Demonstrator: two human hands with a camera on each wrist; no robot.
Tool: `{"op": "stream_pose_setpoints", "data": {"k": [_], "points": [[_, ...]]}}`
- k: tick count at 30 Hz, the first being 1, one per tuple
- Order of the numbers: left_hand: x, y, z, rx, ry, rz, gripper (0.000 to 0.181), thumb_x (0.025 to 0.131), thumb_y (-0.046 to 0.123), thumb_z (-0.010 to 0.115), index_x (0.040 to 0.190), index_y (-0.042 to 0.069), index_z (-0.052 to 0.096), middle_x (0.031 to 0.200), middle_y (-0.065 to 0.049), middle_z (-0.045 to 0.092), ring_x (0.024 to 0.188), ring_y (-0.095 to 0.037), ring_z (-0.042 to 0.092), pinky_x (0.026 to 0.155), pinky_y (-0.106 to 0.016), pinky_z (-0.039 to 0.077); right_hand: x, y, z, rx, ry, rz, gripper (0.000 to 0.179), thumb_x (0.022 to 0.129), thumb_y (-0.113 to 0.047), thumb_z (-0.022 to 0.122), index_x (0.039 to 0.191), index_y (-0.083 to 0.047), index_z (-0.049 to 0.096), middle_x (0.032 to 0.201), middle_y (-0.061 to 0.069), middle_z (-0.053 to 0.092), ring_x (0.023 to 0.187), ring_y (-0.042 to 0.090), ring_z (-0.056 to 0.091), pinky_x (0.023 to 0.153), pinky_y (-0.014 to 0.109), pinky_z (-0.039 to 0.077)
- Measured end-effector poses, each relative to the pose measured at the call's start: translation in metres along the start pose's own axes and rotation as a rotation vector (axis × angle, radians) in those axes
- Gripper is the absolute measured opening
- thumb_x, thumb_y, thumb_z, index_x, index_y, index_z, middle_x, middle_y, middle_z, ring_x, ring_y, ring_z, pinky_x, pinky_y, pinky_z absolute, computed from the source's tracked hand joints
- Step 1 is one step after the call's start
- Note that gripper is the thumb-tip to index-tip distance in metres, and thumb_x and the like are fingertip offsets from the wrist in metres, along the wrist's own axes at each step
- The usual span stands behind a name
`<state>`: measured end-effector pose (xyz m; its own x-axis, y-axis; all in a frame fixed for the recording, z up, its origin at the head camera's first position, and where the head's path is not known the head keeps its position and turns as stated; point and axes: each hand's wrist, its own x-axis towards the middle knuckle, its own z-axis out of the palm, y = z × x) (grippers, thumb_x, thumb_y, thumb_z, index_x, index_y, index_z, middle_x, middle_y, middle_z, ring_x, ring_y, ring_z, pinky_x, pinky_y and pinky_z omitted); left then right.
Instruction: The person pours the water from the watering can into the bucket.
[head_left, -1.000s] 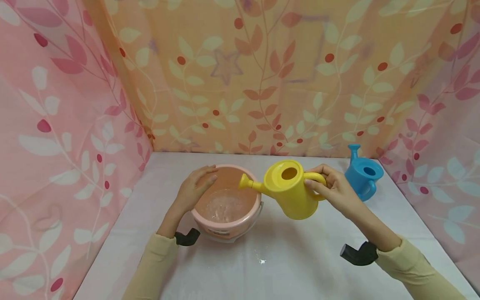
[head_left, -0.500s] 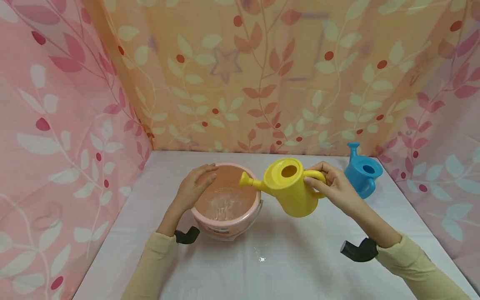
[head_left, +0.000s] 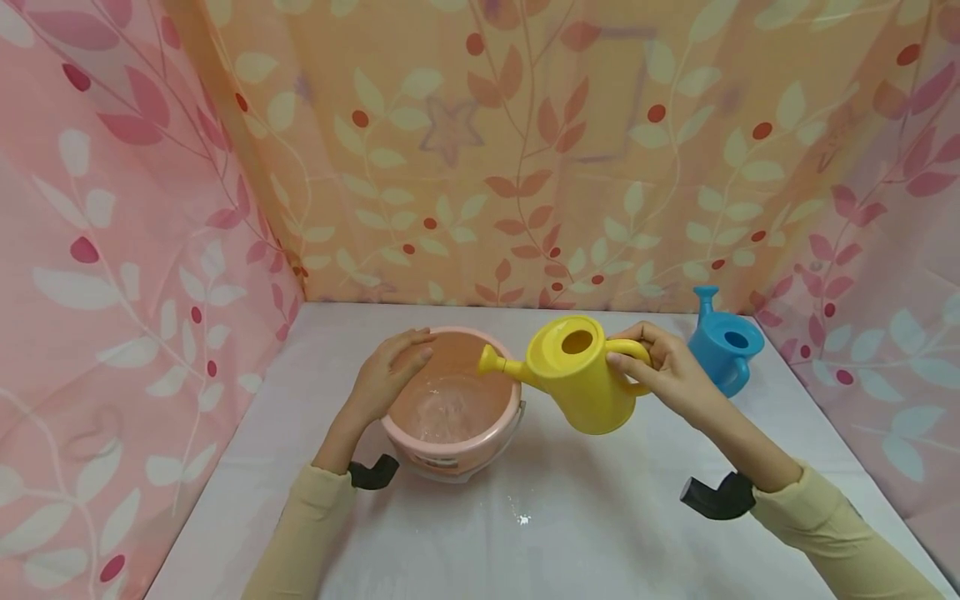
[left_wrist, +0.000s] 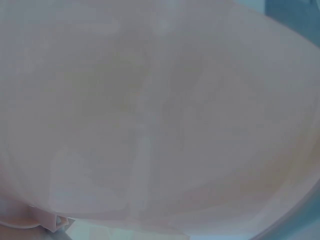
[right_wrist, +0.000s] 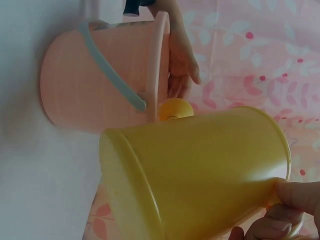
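Observation:
My right hand (head_left: 663,371) grips the handle of a yellow watering can (head_left: 581,379), held in the air and tilted to the left. Its spout (head_left: 498,366) reaches over the right rim of a pink bucket (head_left: 457,446). Rippled water (head_left: 453,408) lies in the bucket; any stream from the spout is hard to make out. At the bucket's left rim is my left hand (head_left: 384,379), fingers extended and slightly bent. From the right wrist view, that left hand (right_wrist: 181,62) is beyond the rim. The bucket's wall (left_wrist: 150,125) fills the left wrist view, blurred.
A blue watering can (head_left: 726,346) stands at the back right of the white-covered table (head_left: 600,517). Small drops of water (head_left: 523,519) lie in front of the bucket. Patterned cloth (head_left: 450,167) encloses the back and both sides.
Both hands and the yellow watering can stay almost where they were. The ripples on the bucket's water have changed shape.

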<state>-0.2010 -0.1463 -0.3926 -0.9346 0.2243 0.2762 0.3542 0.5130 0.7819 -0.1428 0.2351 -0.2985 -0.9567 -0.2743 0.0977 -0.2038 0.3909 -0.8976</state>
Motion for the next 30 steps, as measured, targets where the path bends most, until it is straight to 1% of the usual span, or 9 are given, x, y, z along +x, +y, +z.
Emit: {"op": "stream_pose_setpoints", "data": {"k": [6,10,13,20,24,30], "points": [[-0.0002,-0.0001,0.0003,0.006,0.004,0.003,0.044,0.092,0.05,0.049,0.126,0.024,0.057,0.14,0.007,0.045,0.136,-0.02,0.031,0.108,-0.054,0.024,0.0008,0.0014,-0.0006,-0.002,-0.001,-0.002,0.031,0.091,-0.024,0.06,0.108,0.0,0.049,0.099,0.005,0.063,0.09,0.014,0.064,0.072,0.043,0.056],[-0.0001,-0.0002,0.001,0.005,0.004,0.01,0.045,0.092,0.05,0.049,0.126,0.022,0.057,0.139,0.008,0.046,0.136,-0.022,0.031,0.108,-0.054,0.024,0.0,0.0026,-0.0012,-0.008,0.002,-0.016,0.029,0.091,-0.022,0.06,0.108,0.0,0.049,0.099,0.005,0.063,0.089,0.014,0.064,0.072,0.041,0.056],[-0.0003,0.0004,0.001,0.007,0.004,0.011,0.045,0.092,0.049,0.05,0.127,0.022,0.057,0.14,0.008,0.046,0.136,-0.023,0.031,0.108,-0.053,0.024,-0.0004,0.0029,-0.001,-0.013,0.002,-0.035,0.028,0.091,-0.02,0.059,0.108,0.001,0.049,0.099,0.005,0.063,0.089,0.013,0.065,0.072,0.038,0.056],[-0.0006,0.0014,0.0008,0.002,0.008,0.013,0.046,0.092,0.049,0.049,0.126,0.02,0.058,0.14,0.0,0.047,0.136,-0.024,0.032,0.108,-0.055,0.024,-0.0008,0.002,-0.0013,-0.036,0.003,-0.055,0.027,0.091,-0.019,0.06,0.107,0.0,0.049,0.097,0.004,0.064,0.086,0.014,0.065,0.07,0.034,0.057],[-0.0011,0.0013,0.001,0.005,0.01,0.0,0.046,0.092,0.05,0.049,0.125,0.02,0.058,0.14,0.001,0.047,0.136,-0.021,0.031,0.108,-0.053,0.024,-0.0018,0.0007,-0.0014,-0.029,-0.01,-0.055,0.027,0.091,-0.018,0.06,0.107,0.0,0.05,0.097,0.004,0.064,0.085,0.015,0.065,0.071,0.034,0.057],[-0.001,0.0015,0.0007,0.005,0.01,0.003,0.045,0.092,0.049,0.05,0.125,0.02,0.058,0.14,0.001,0.047,0.136,-0.021,0.031,0.109,-0.053,0.024,-0.0027,-0.0014,-0.0014,-0.023,-0.02,-0.056,0.026,0.091,-0.018,0.06,0.107,0.0,0.05,0.097,0.003,0.065,0.086,0.015,0.066,0.07,0.035,0.057]]}}
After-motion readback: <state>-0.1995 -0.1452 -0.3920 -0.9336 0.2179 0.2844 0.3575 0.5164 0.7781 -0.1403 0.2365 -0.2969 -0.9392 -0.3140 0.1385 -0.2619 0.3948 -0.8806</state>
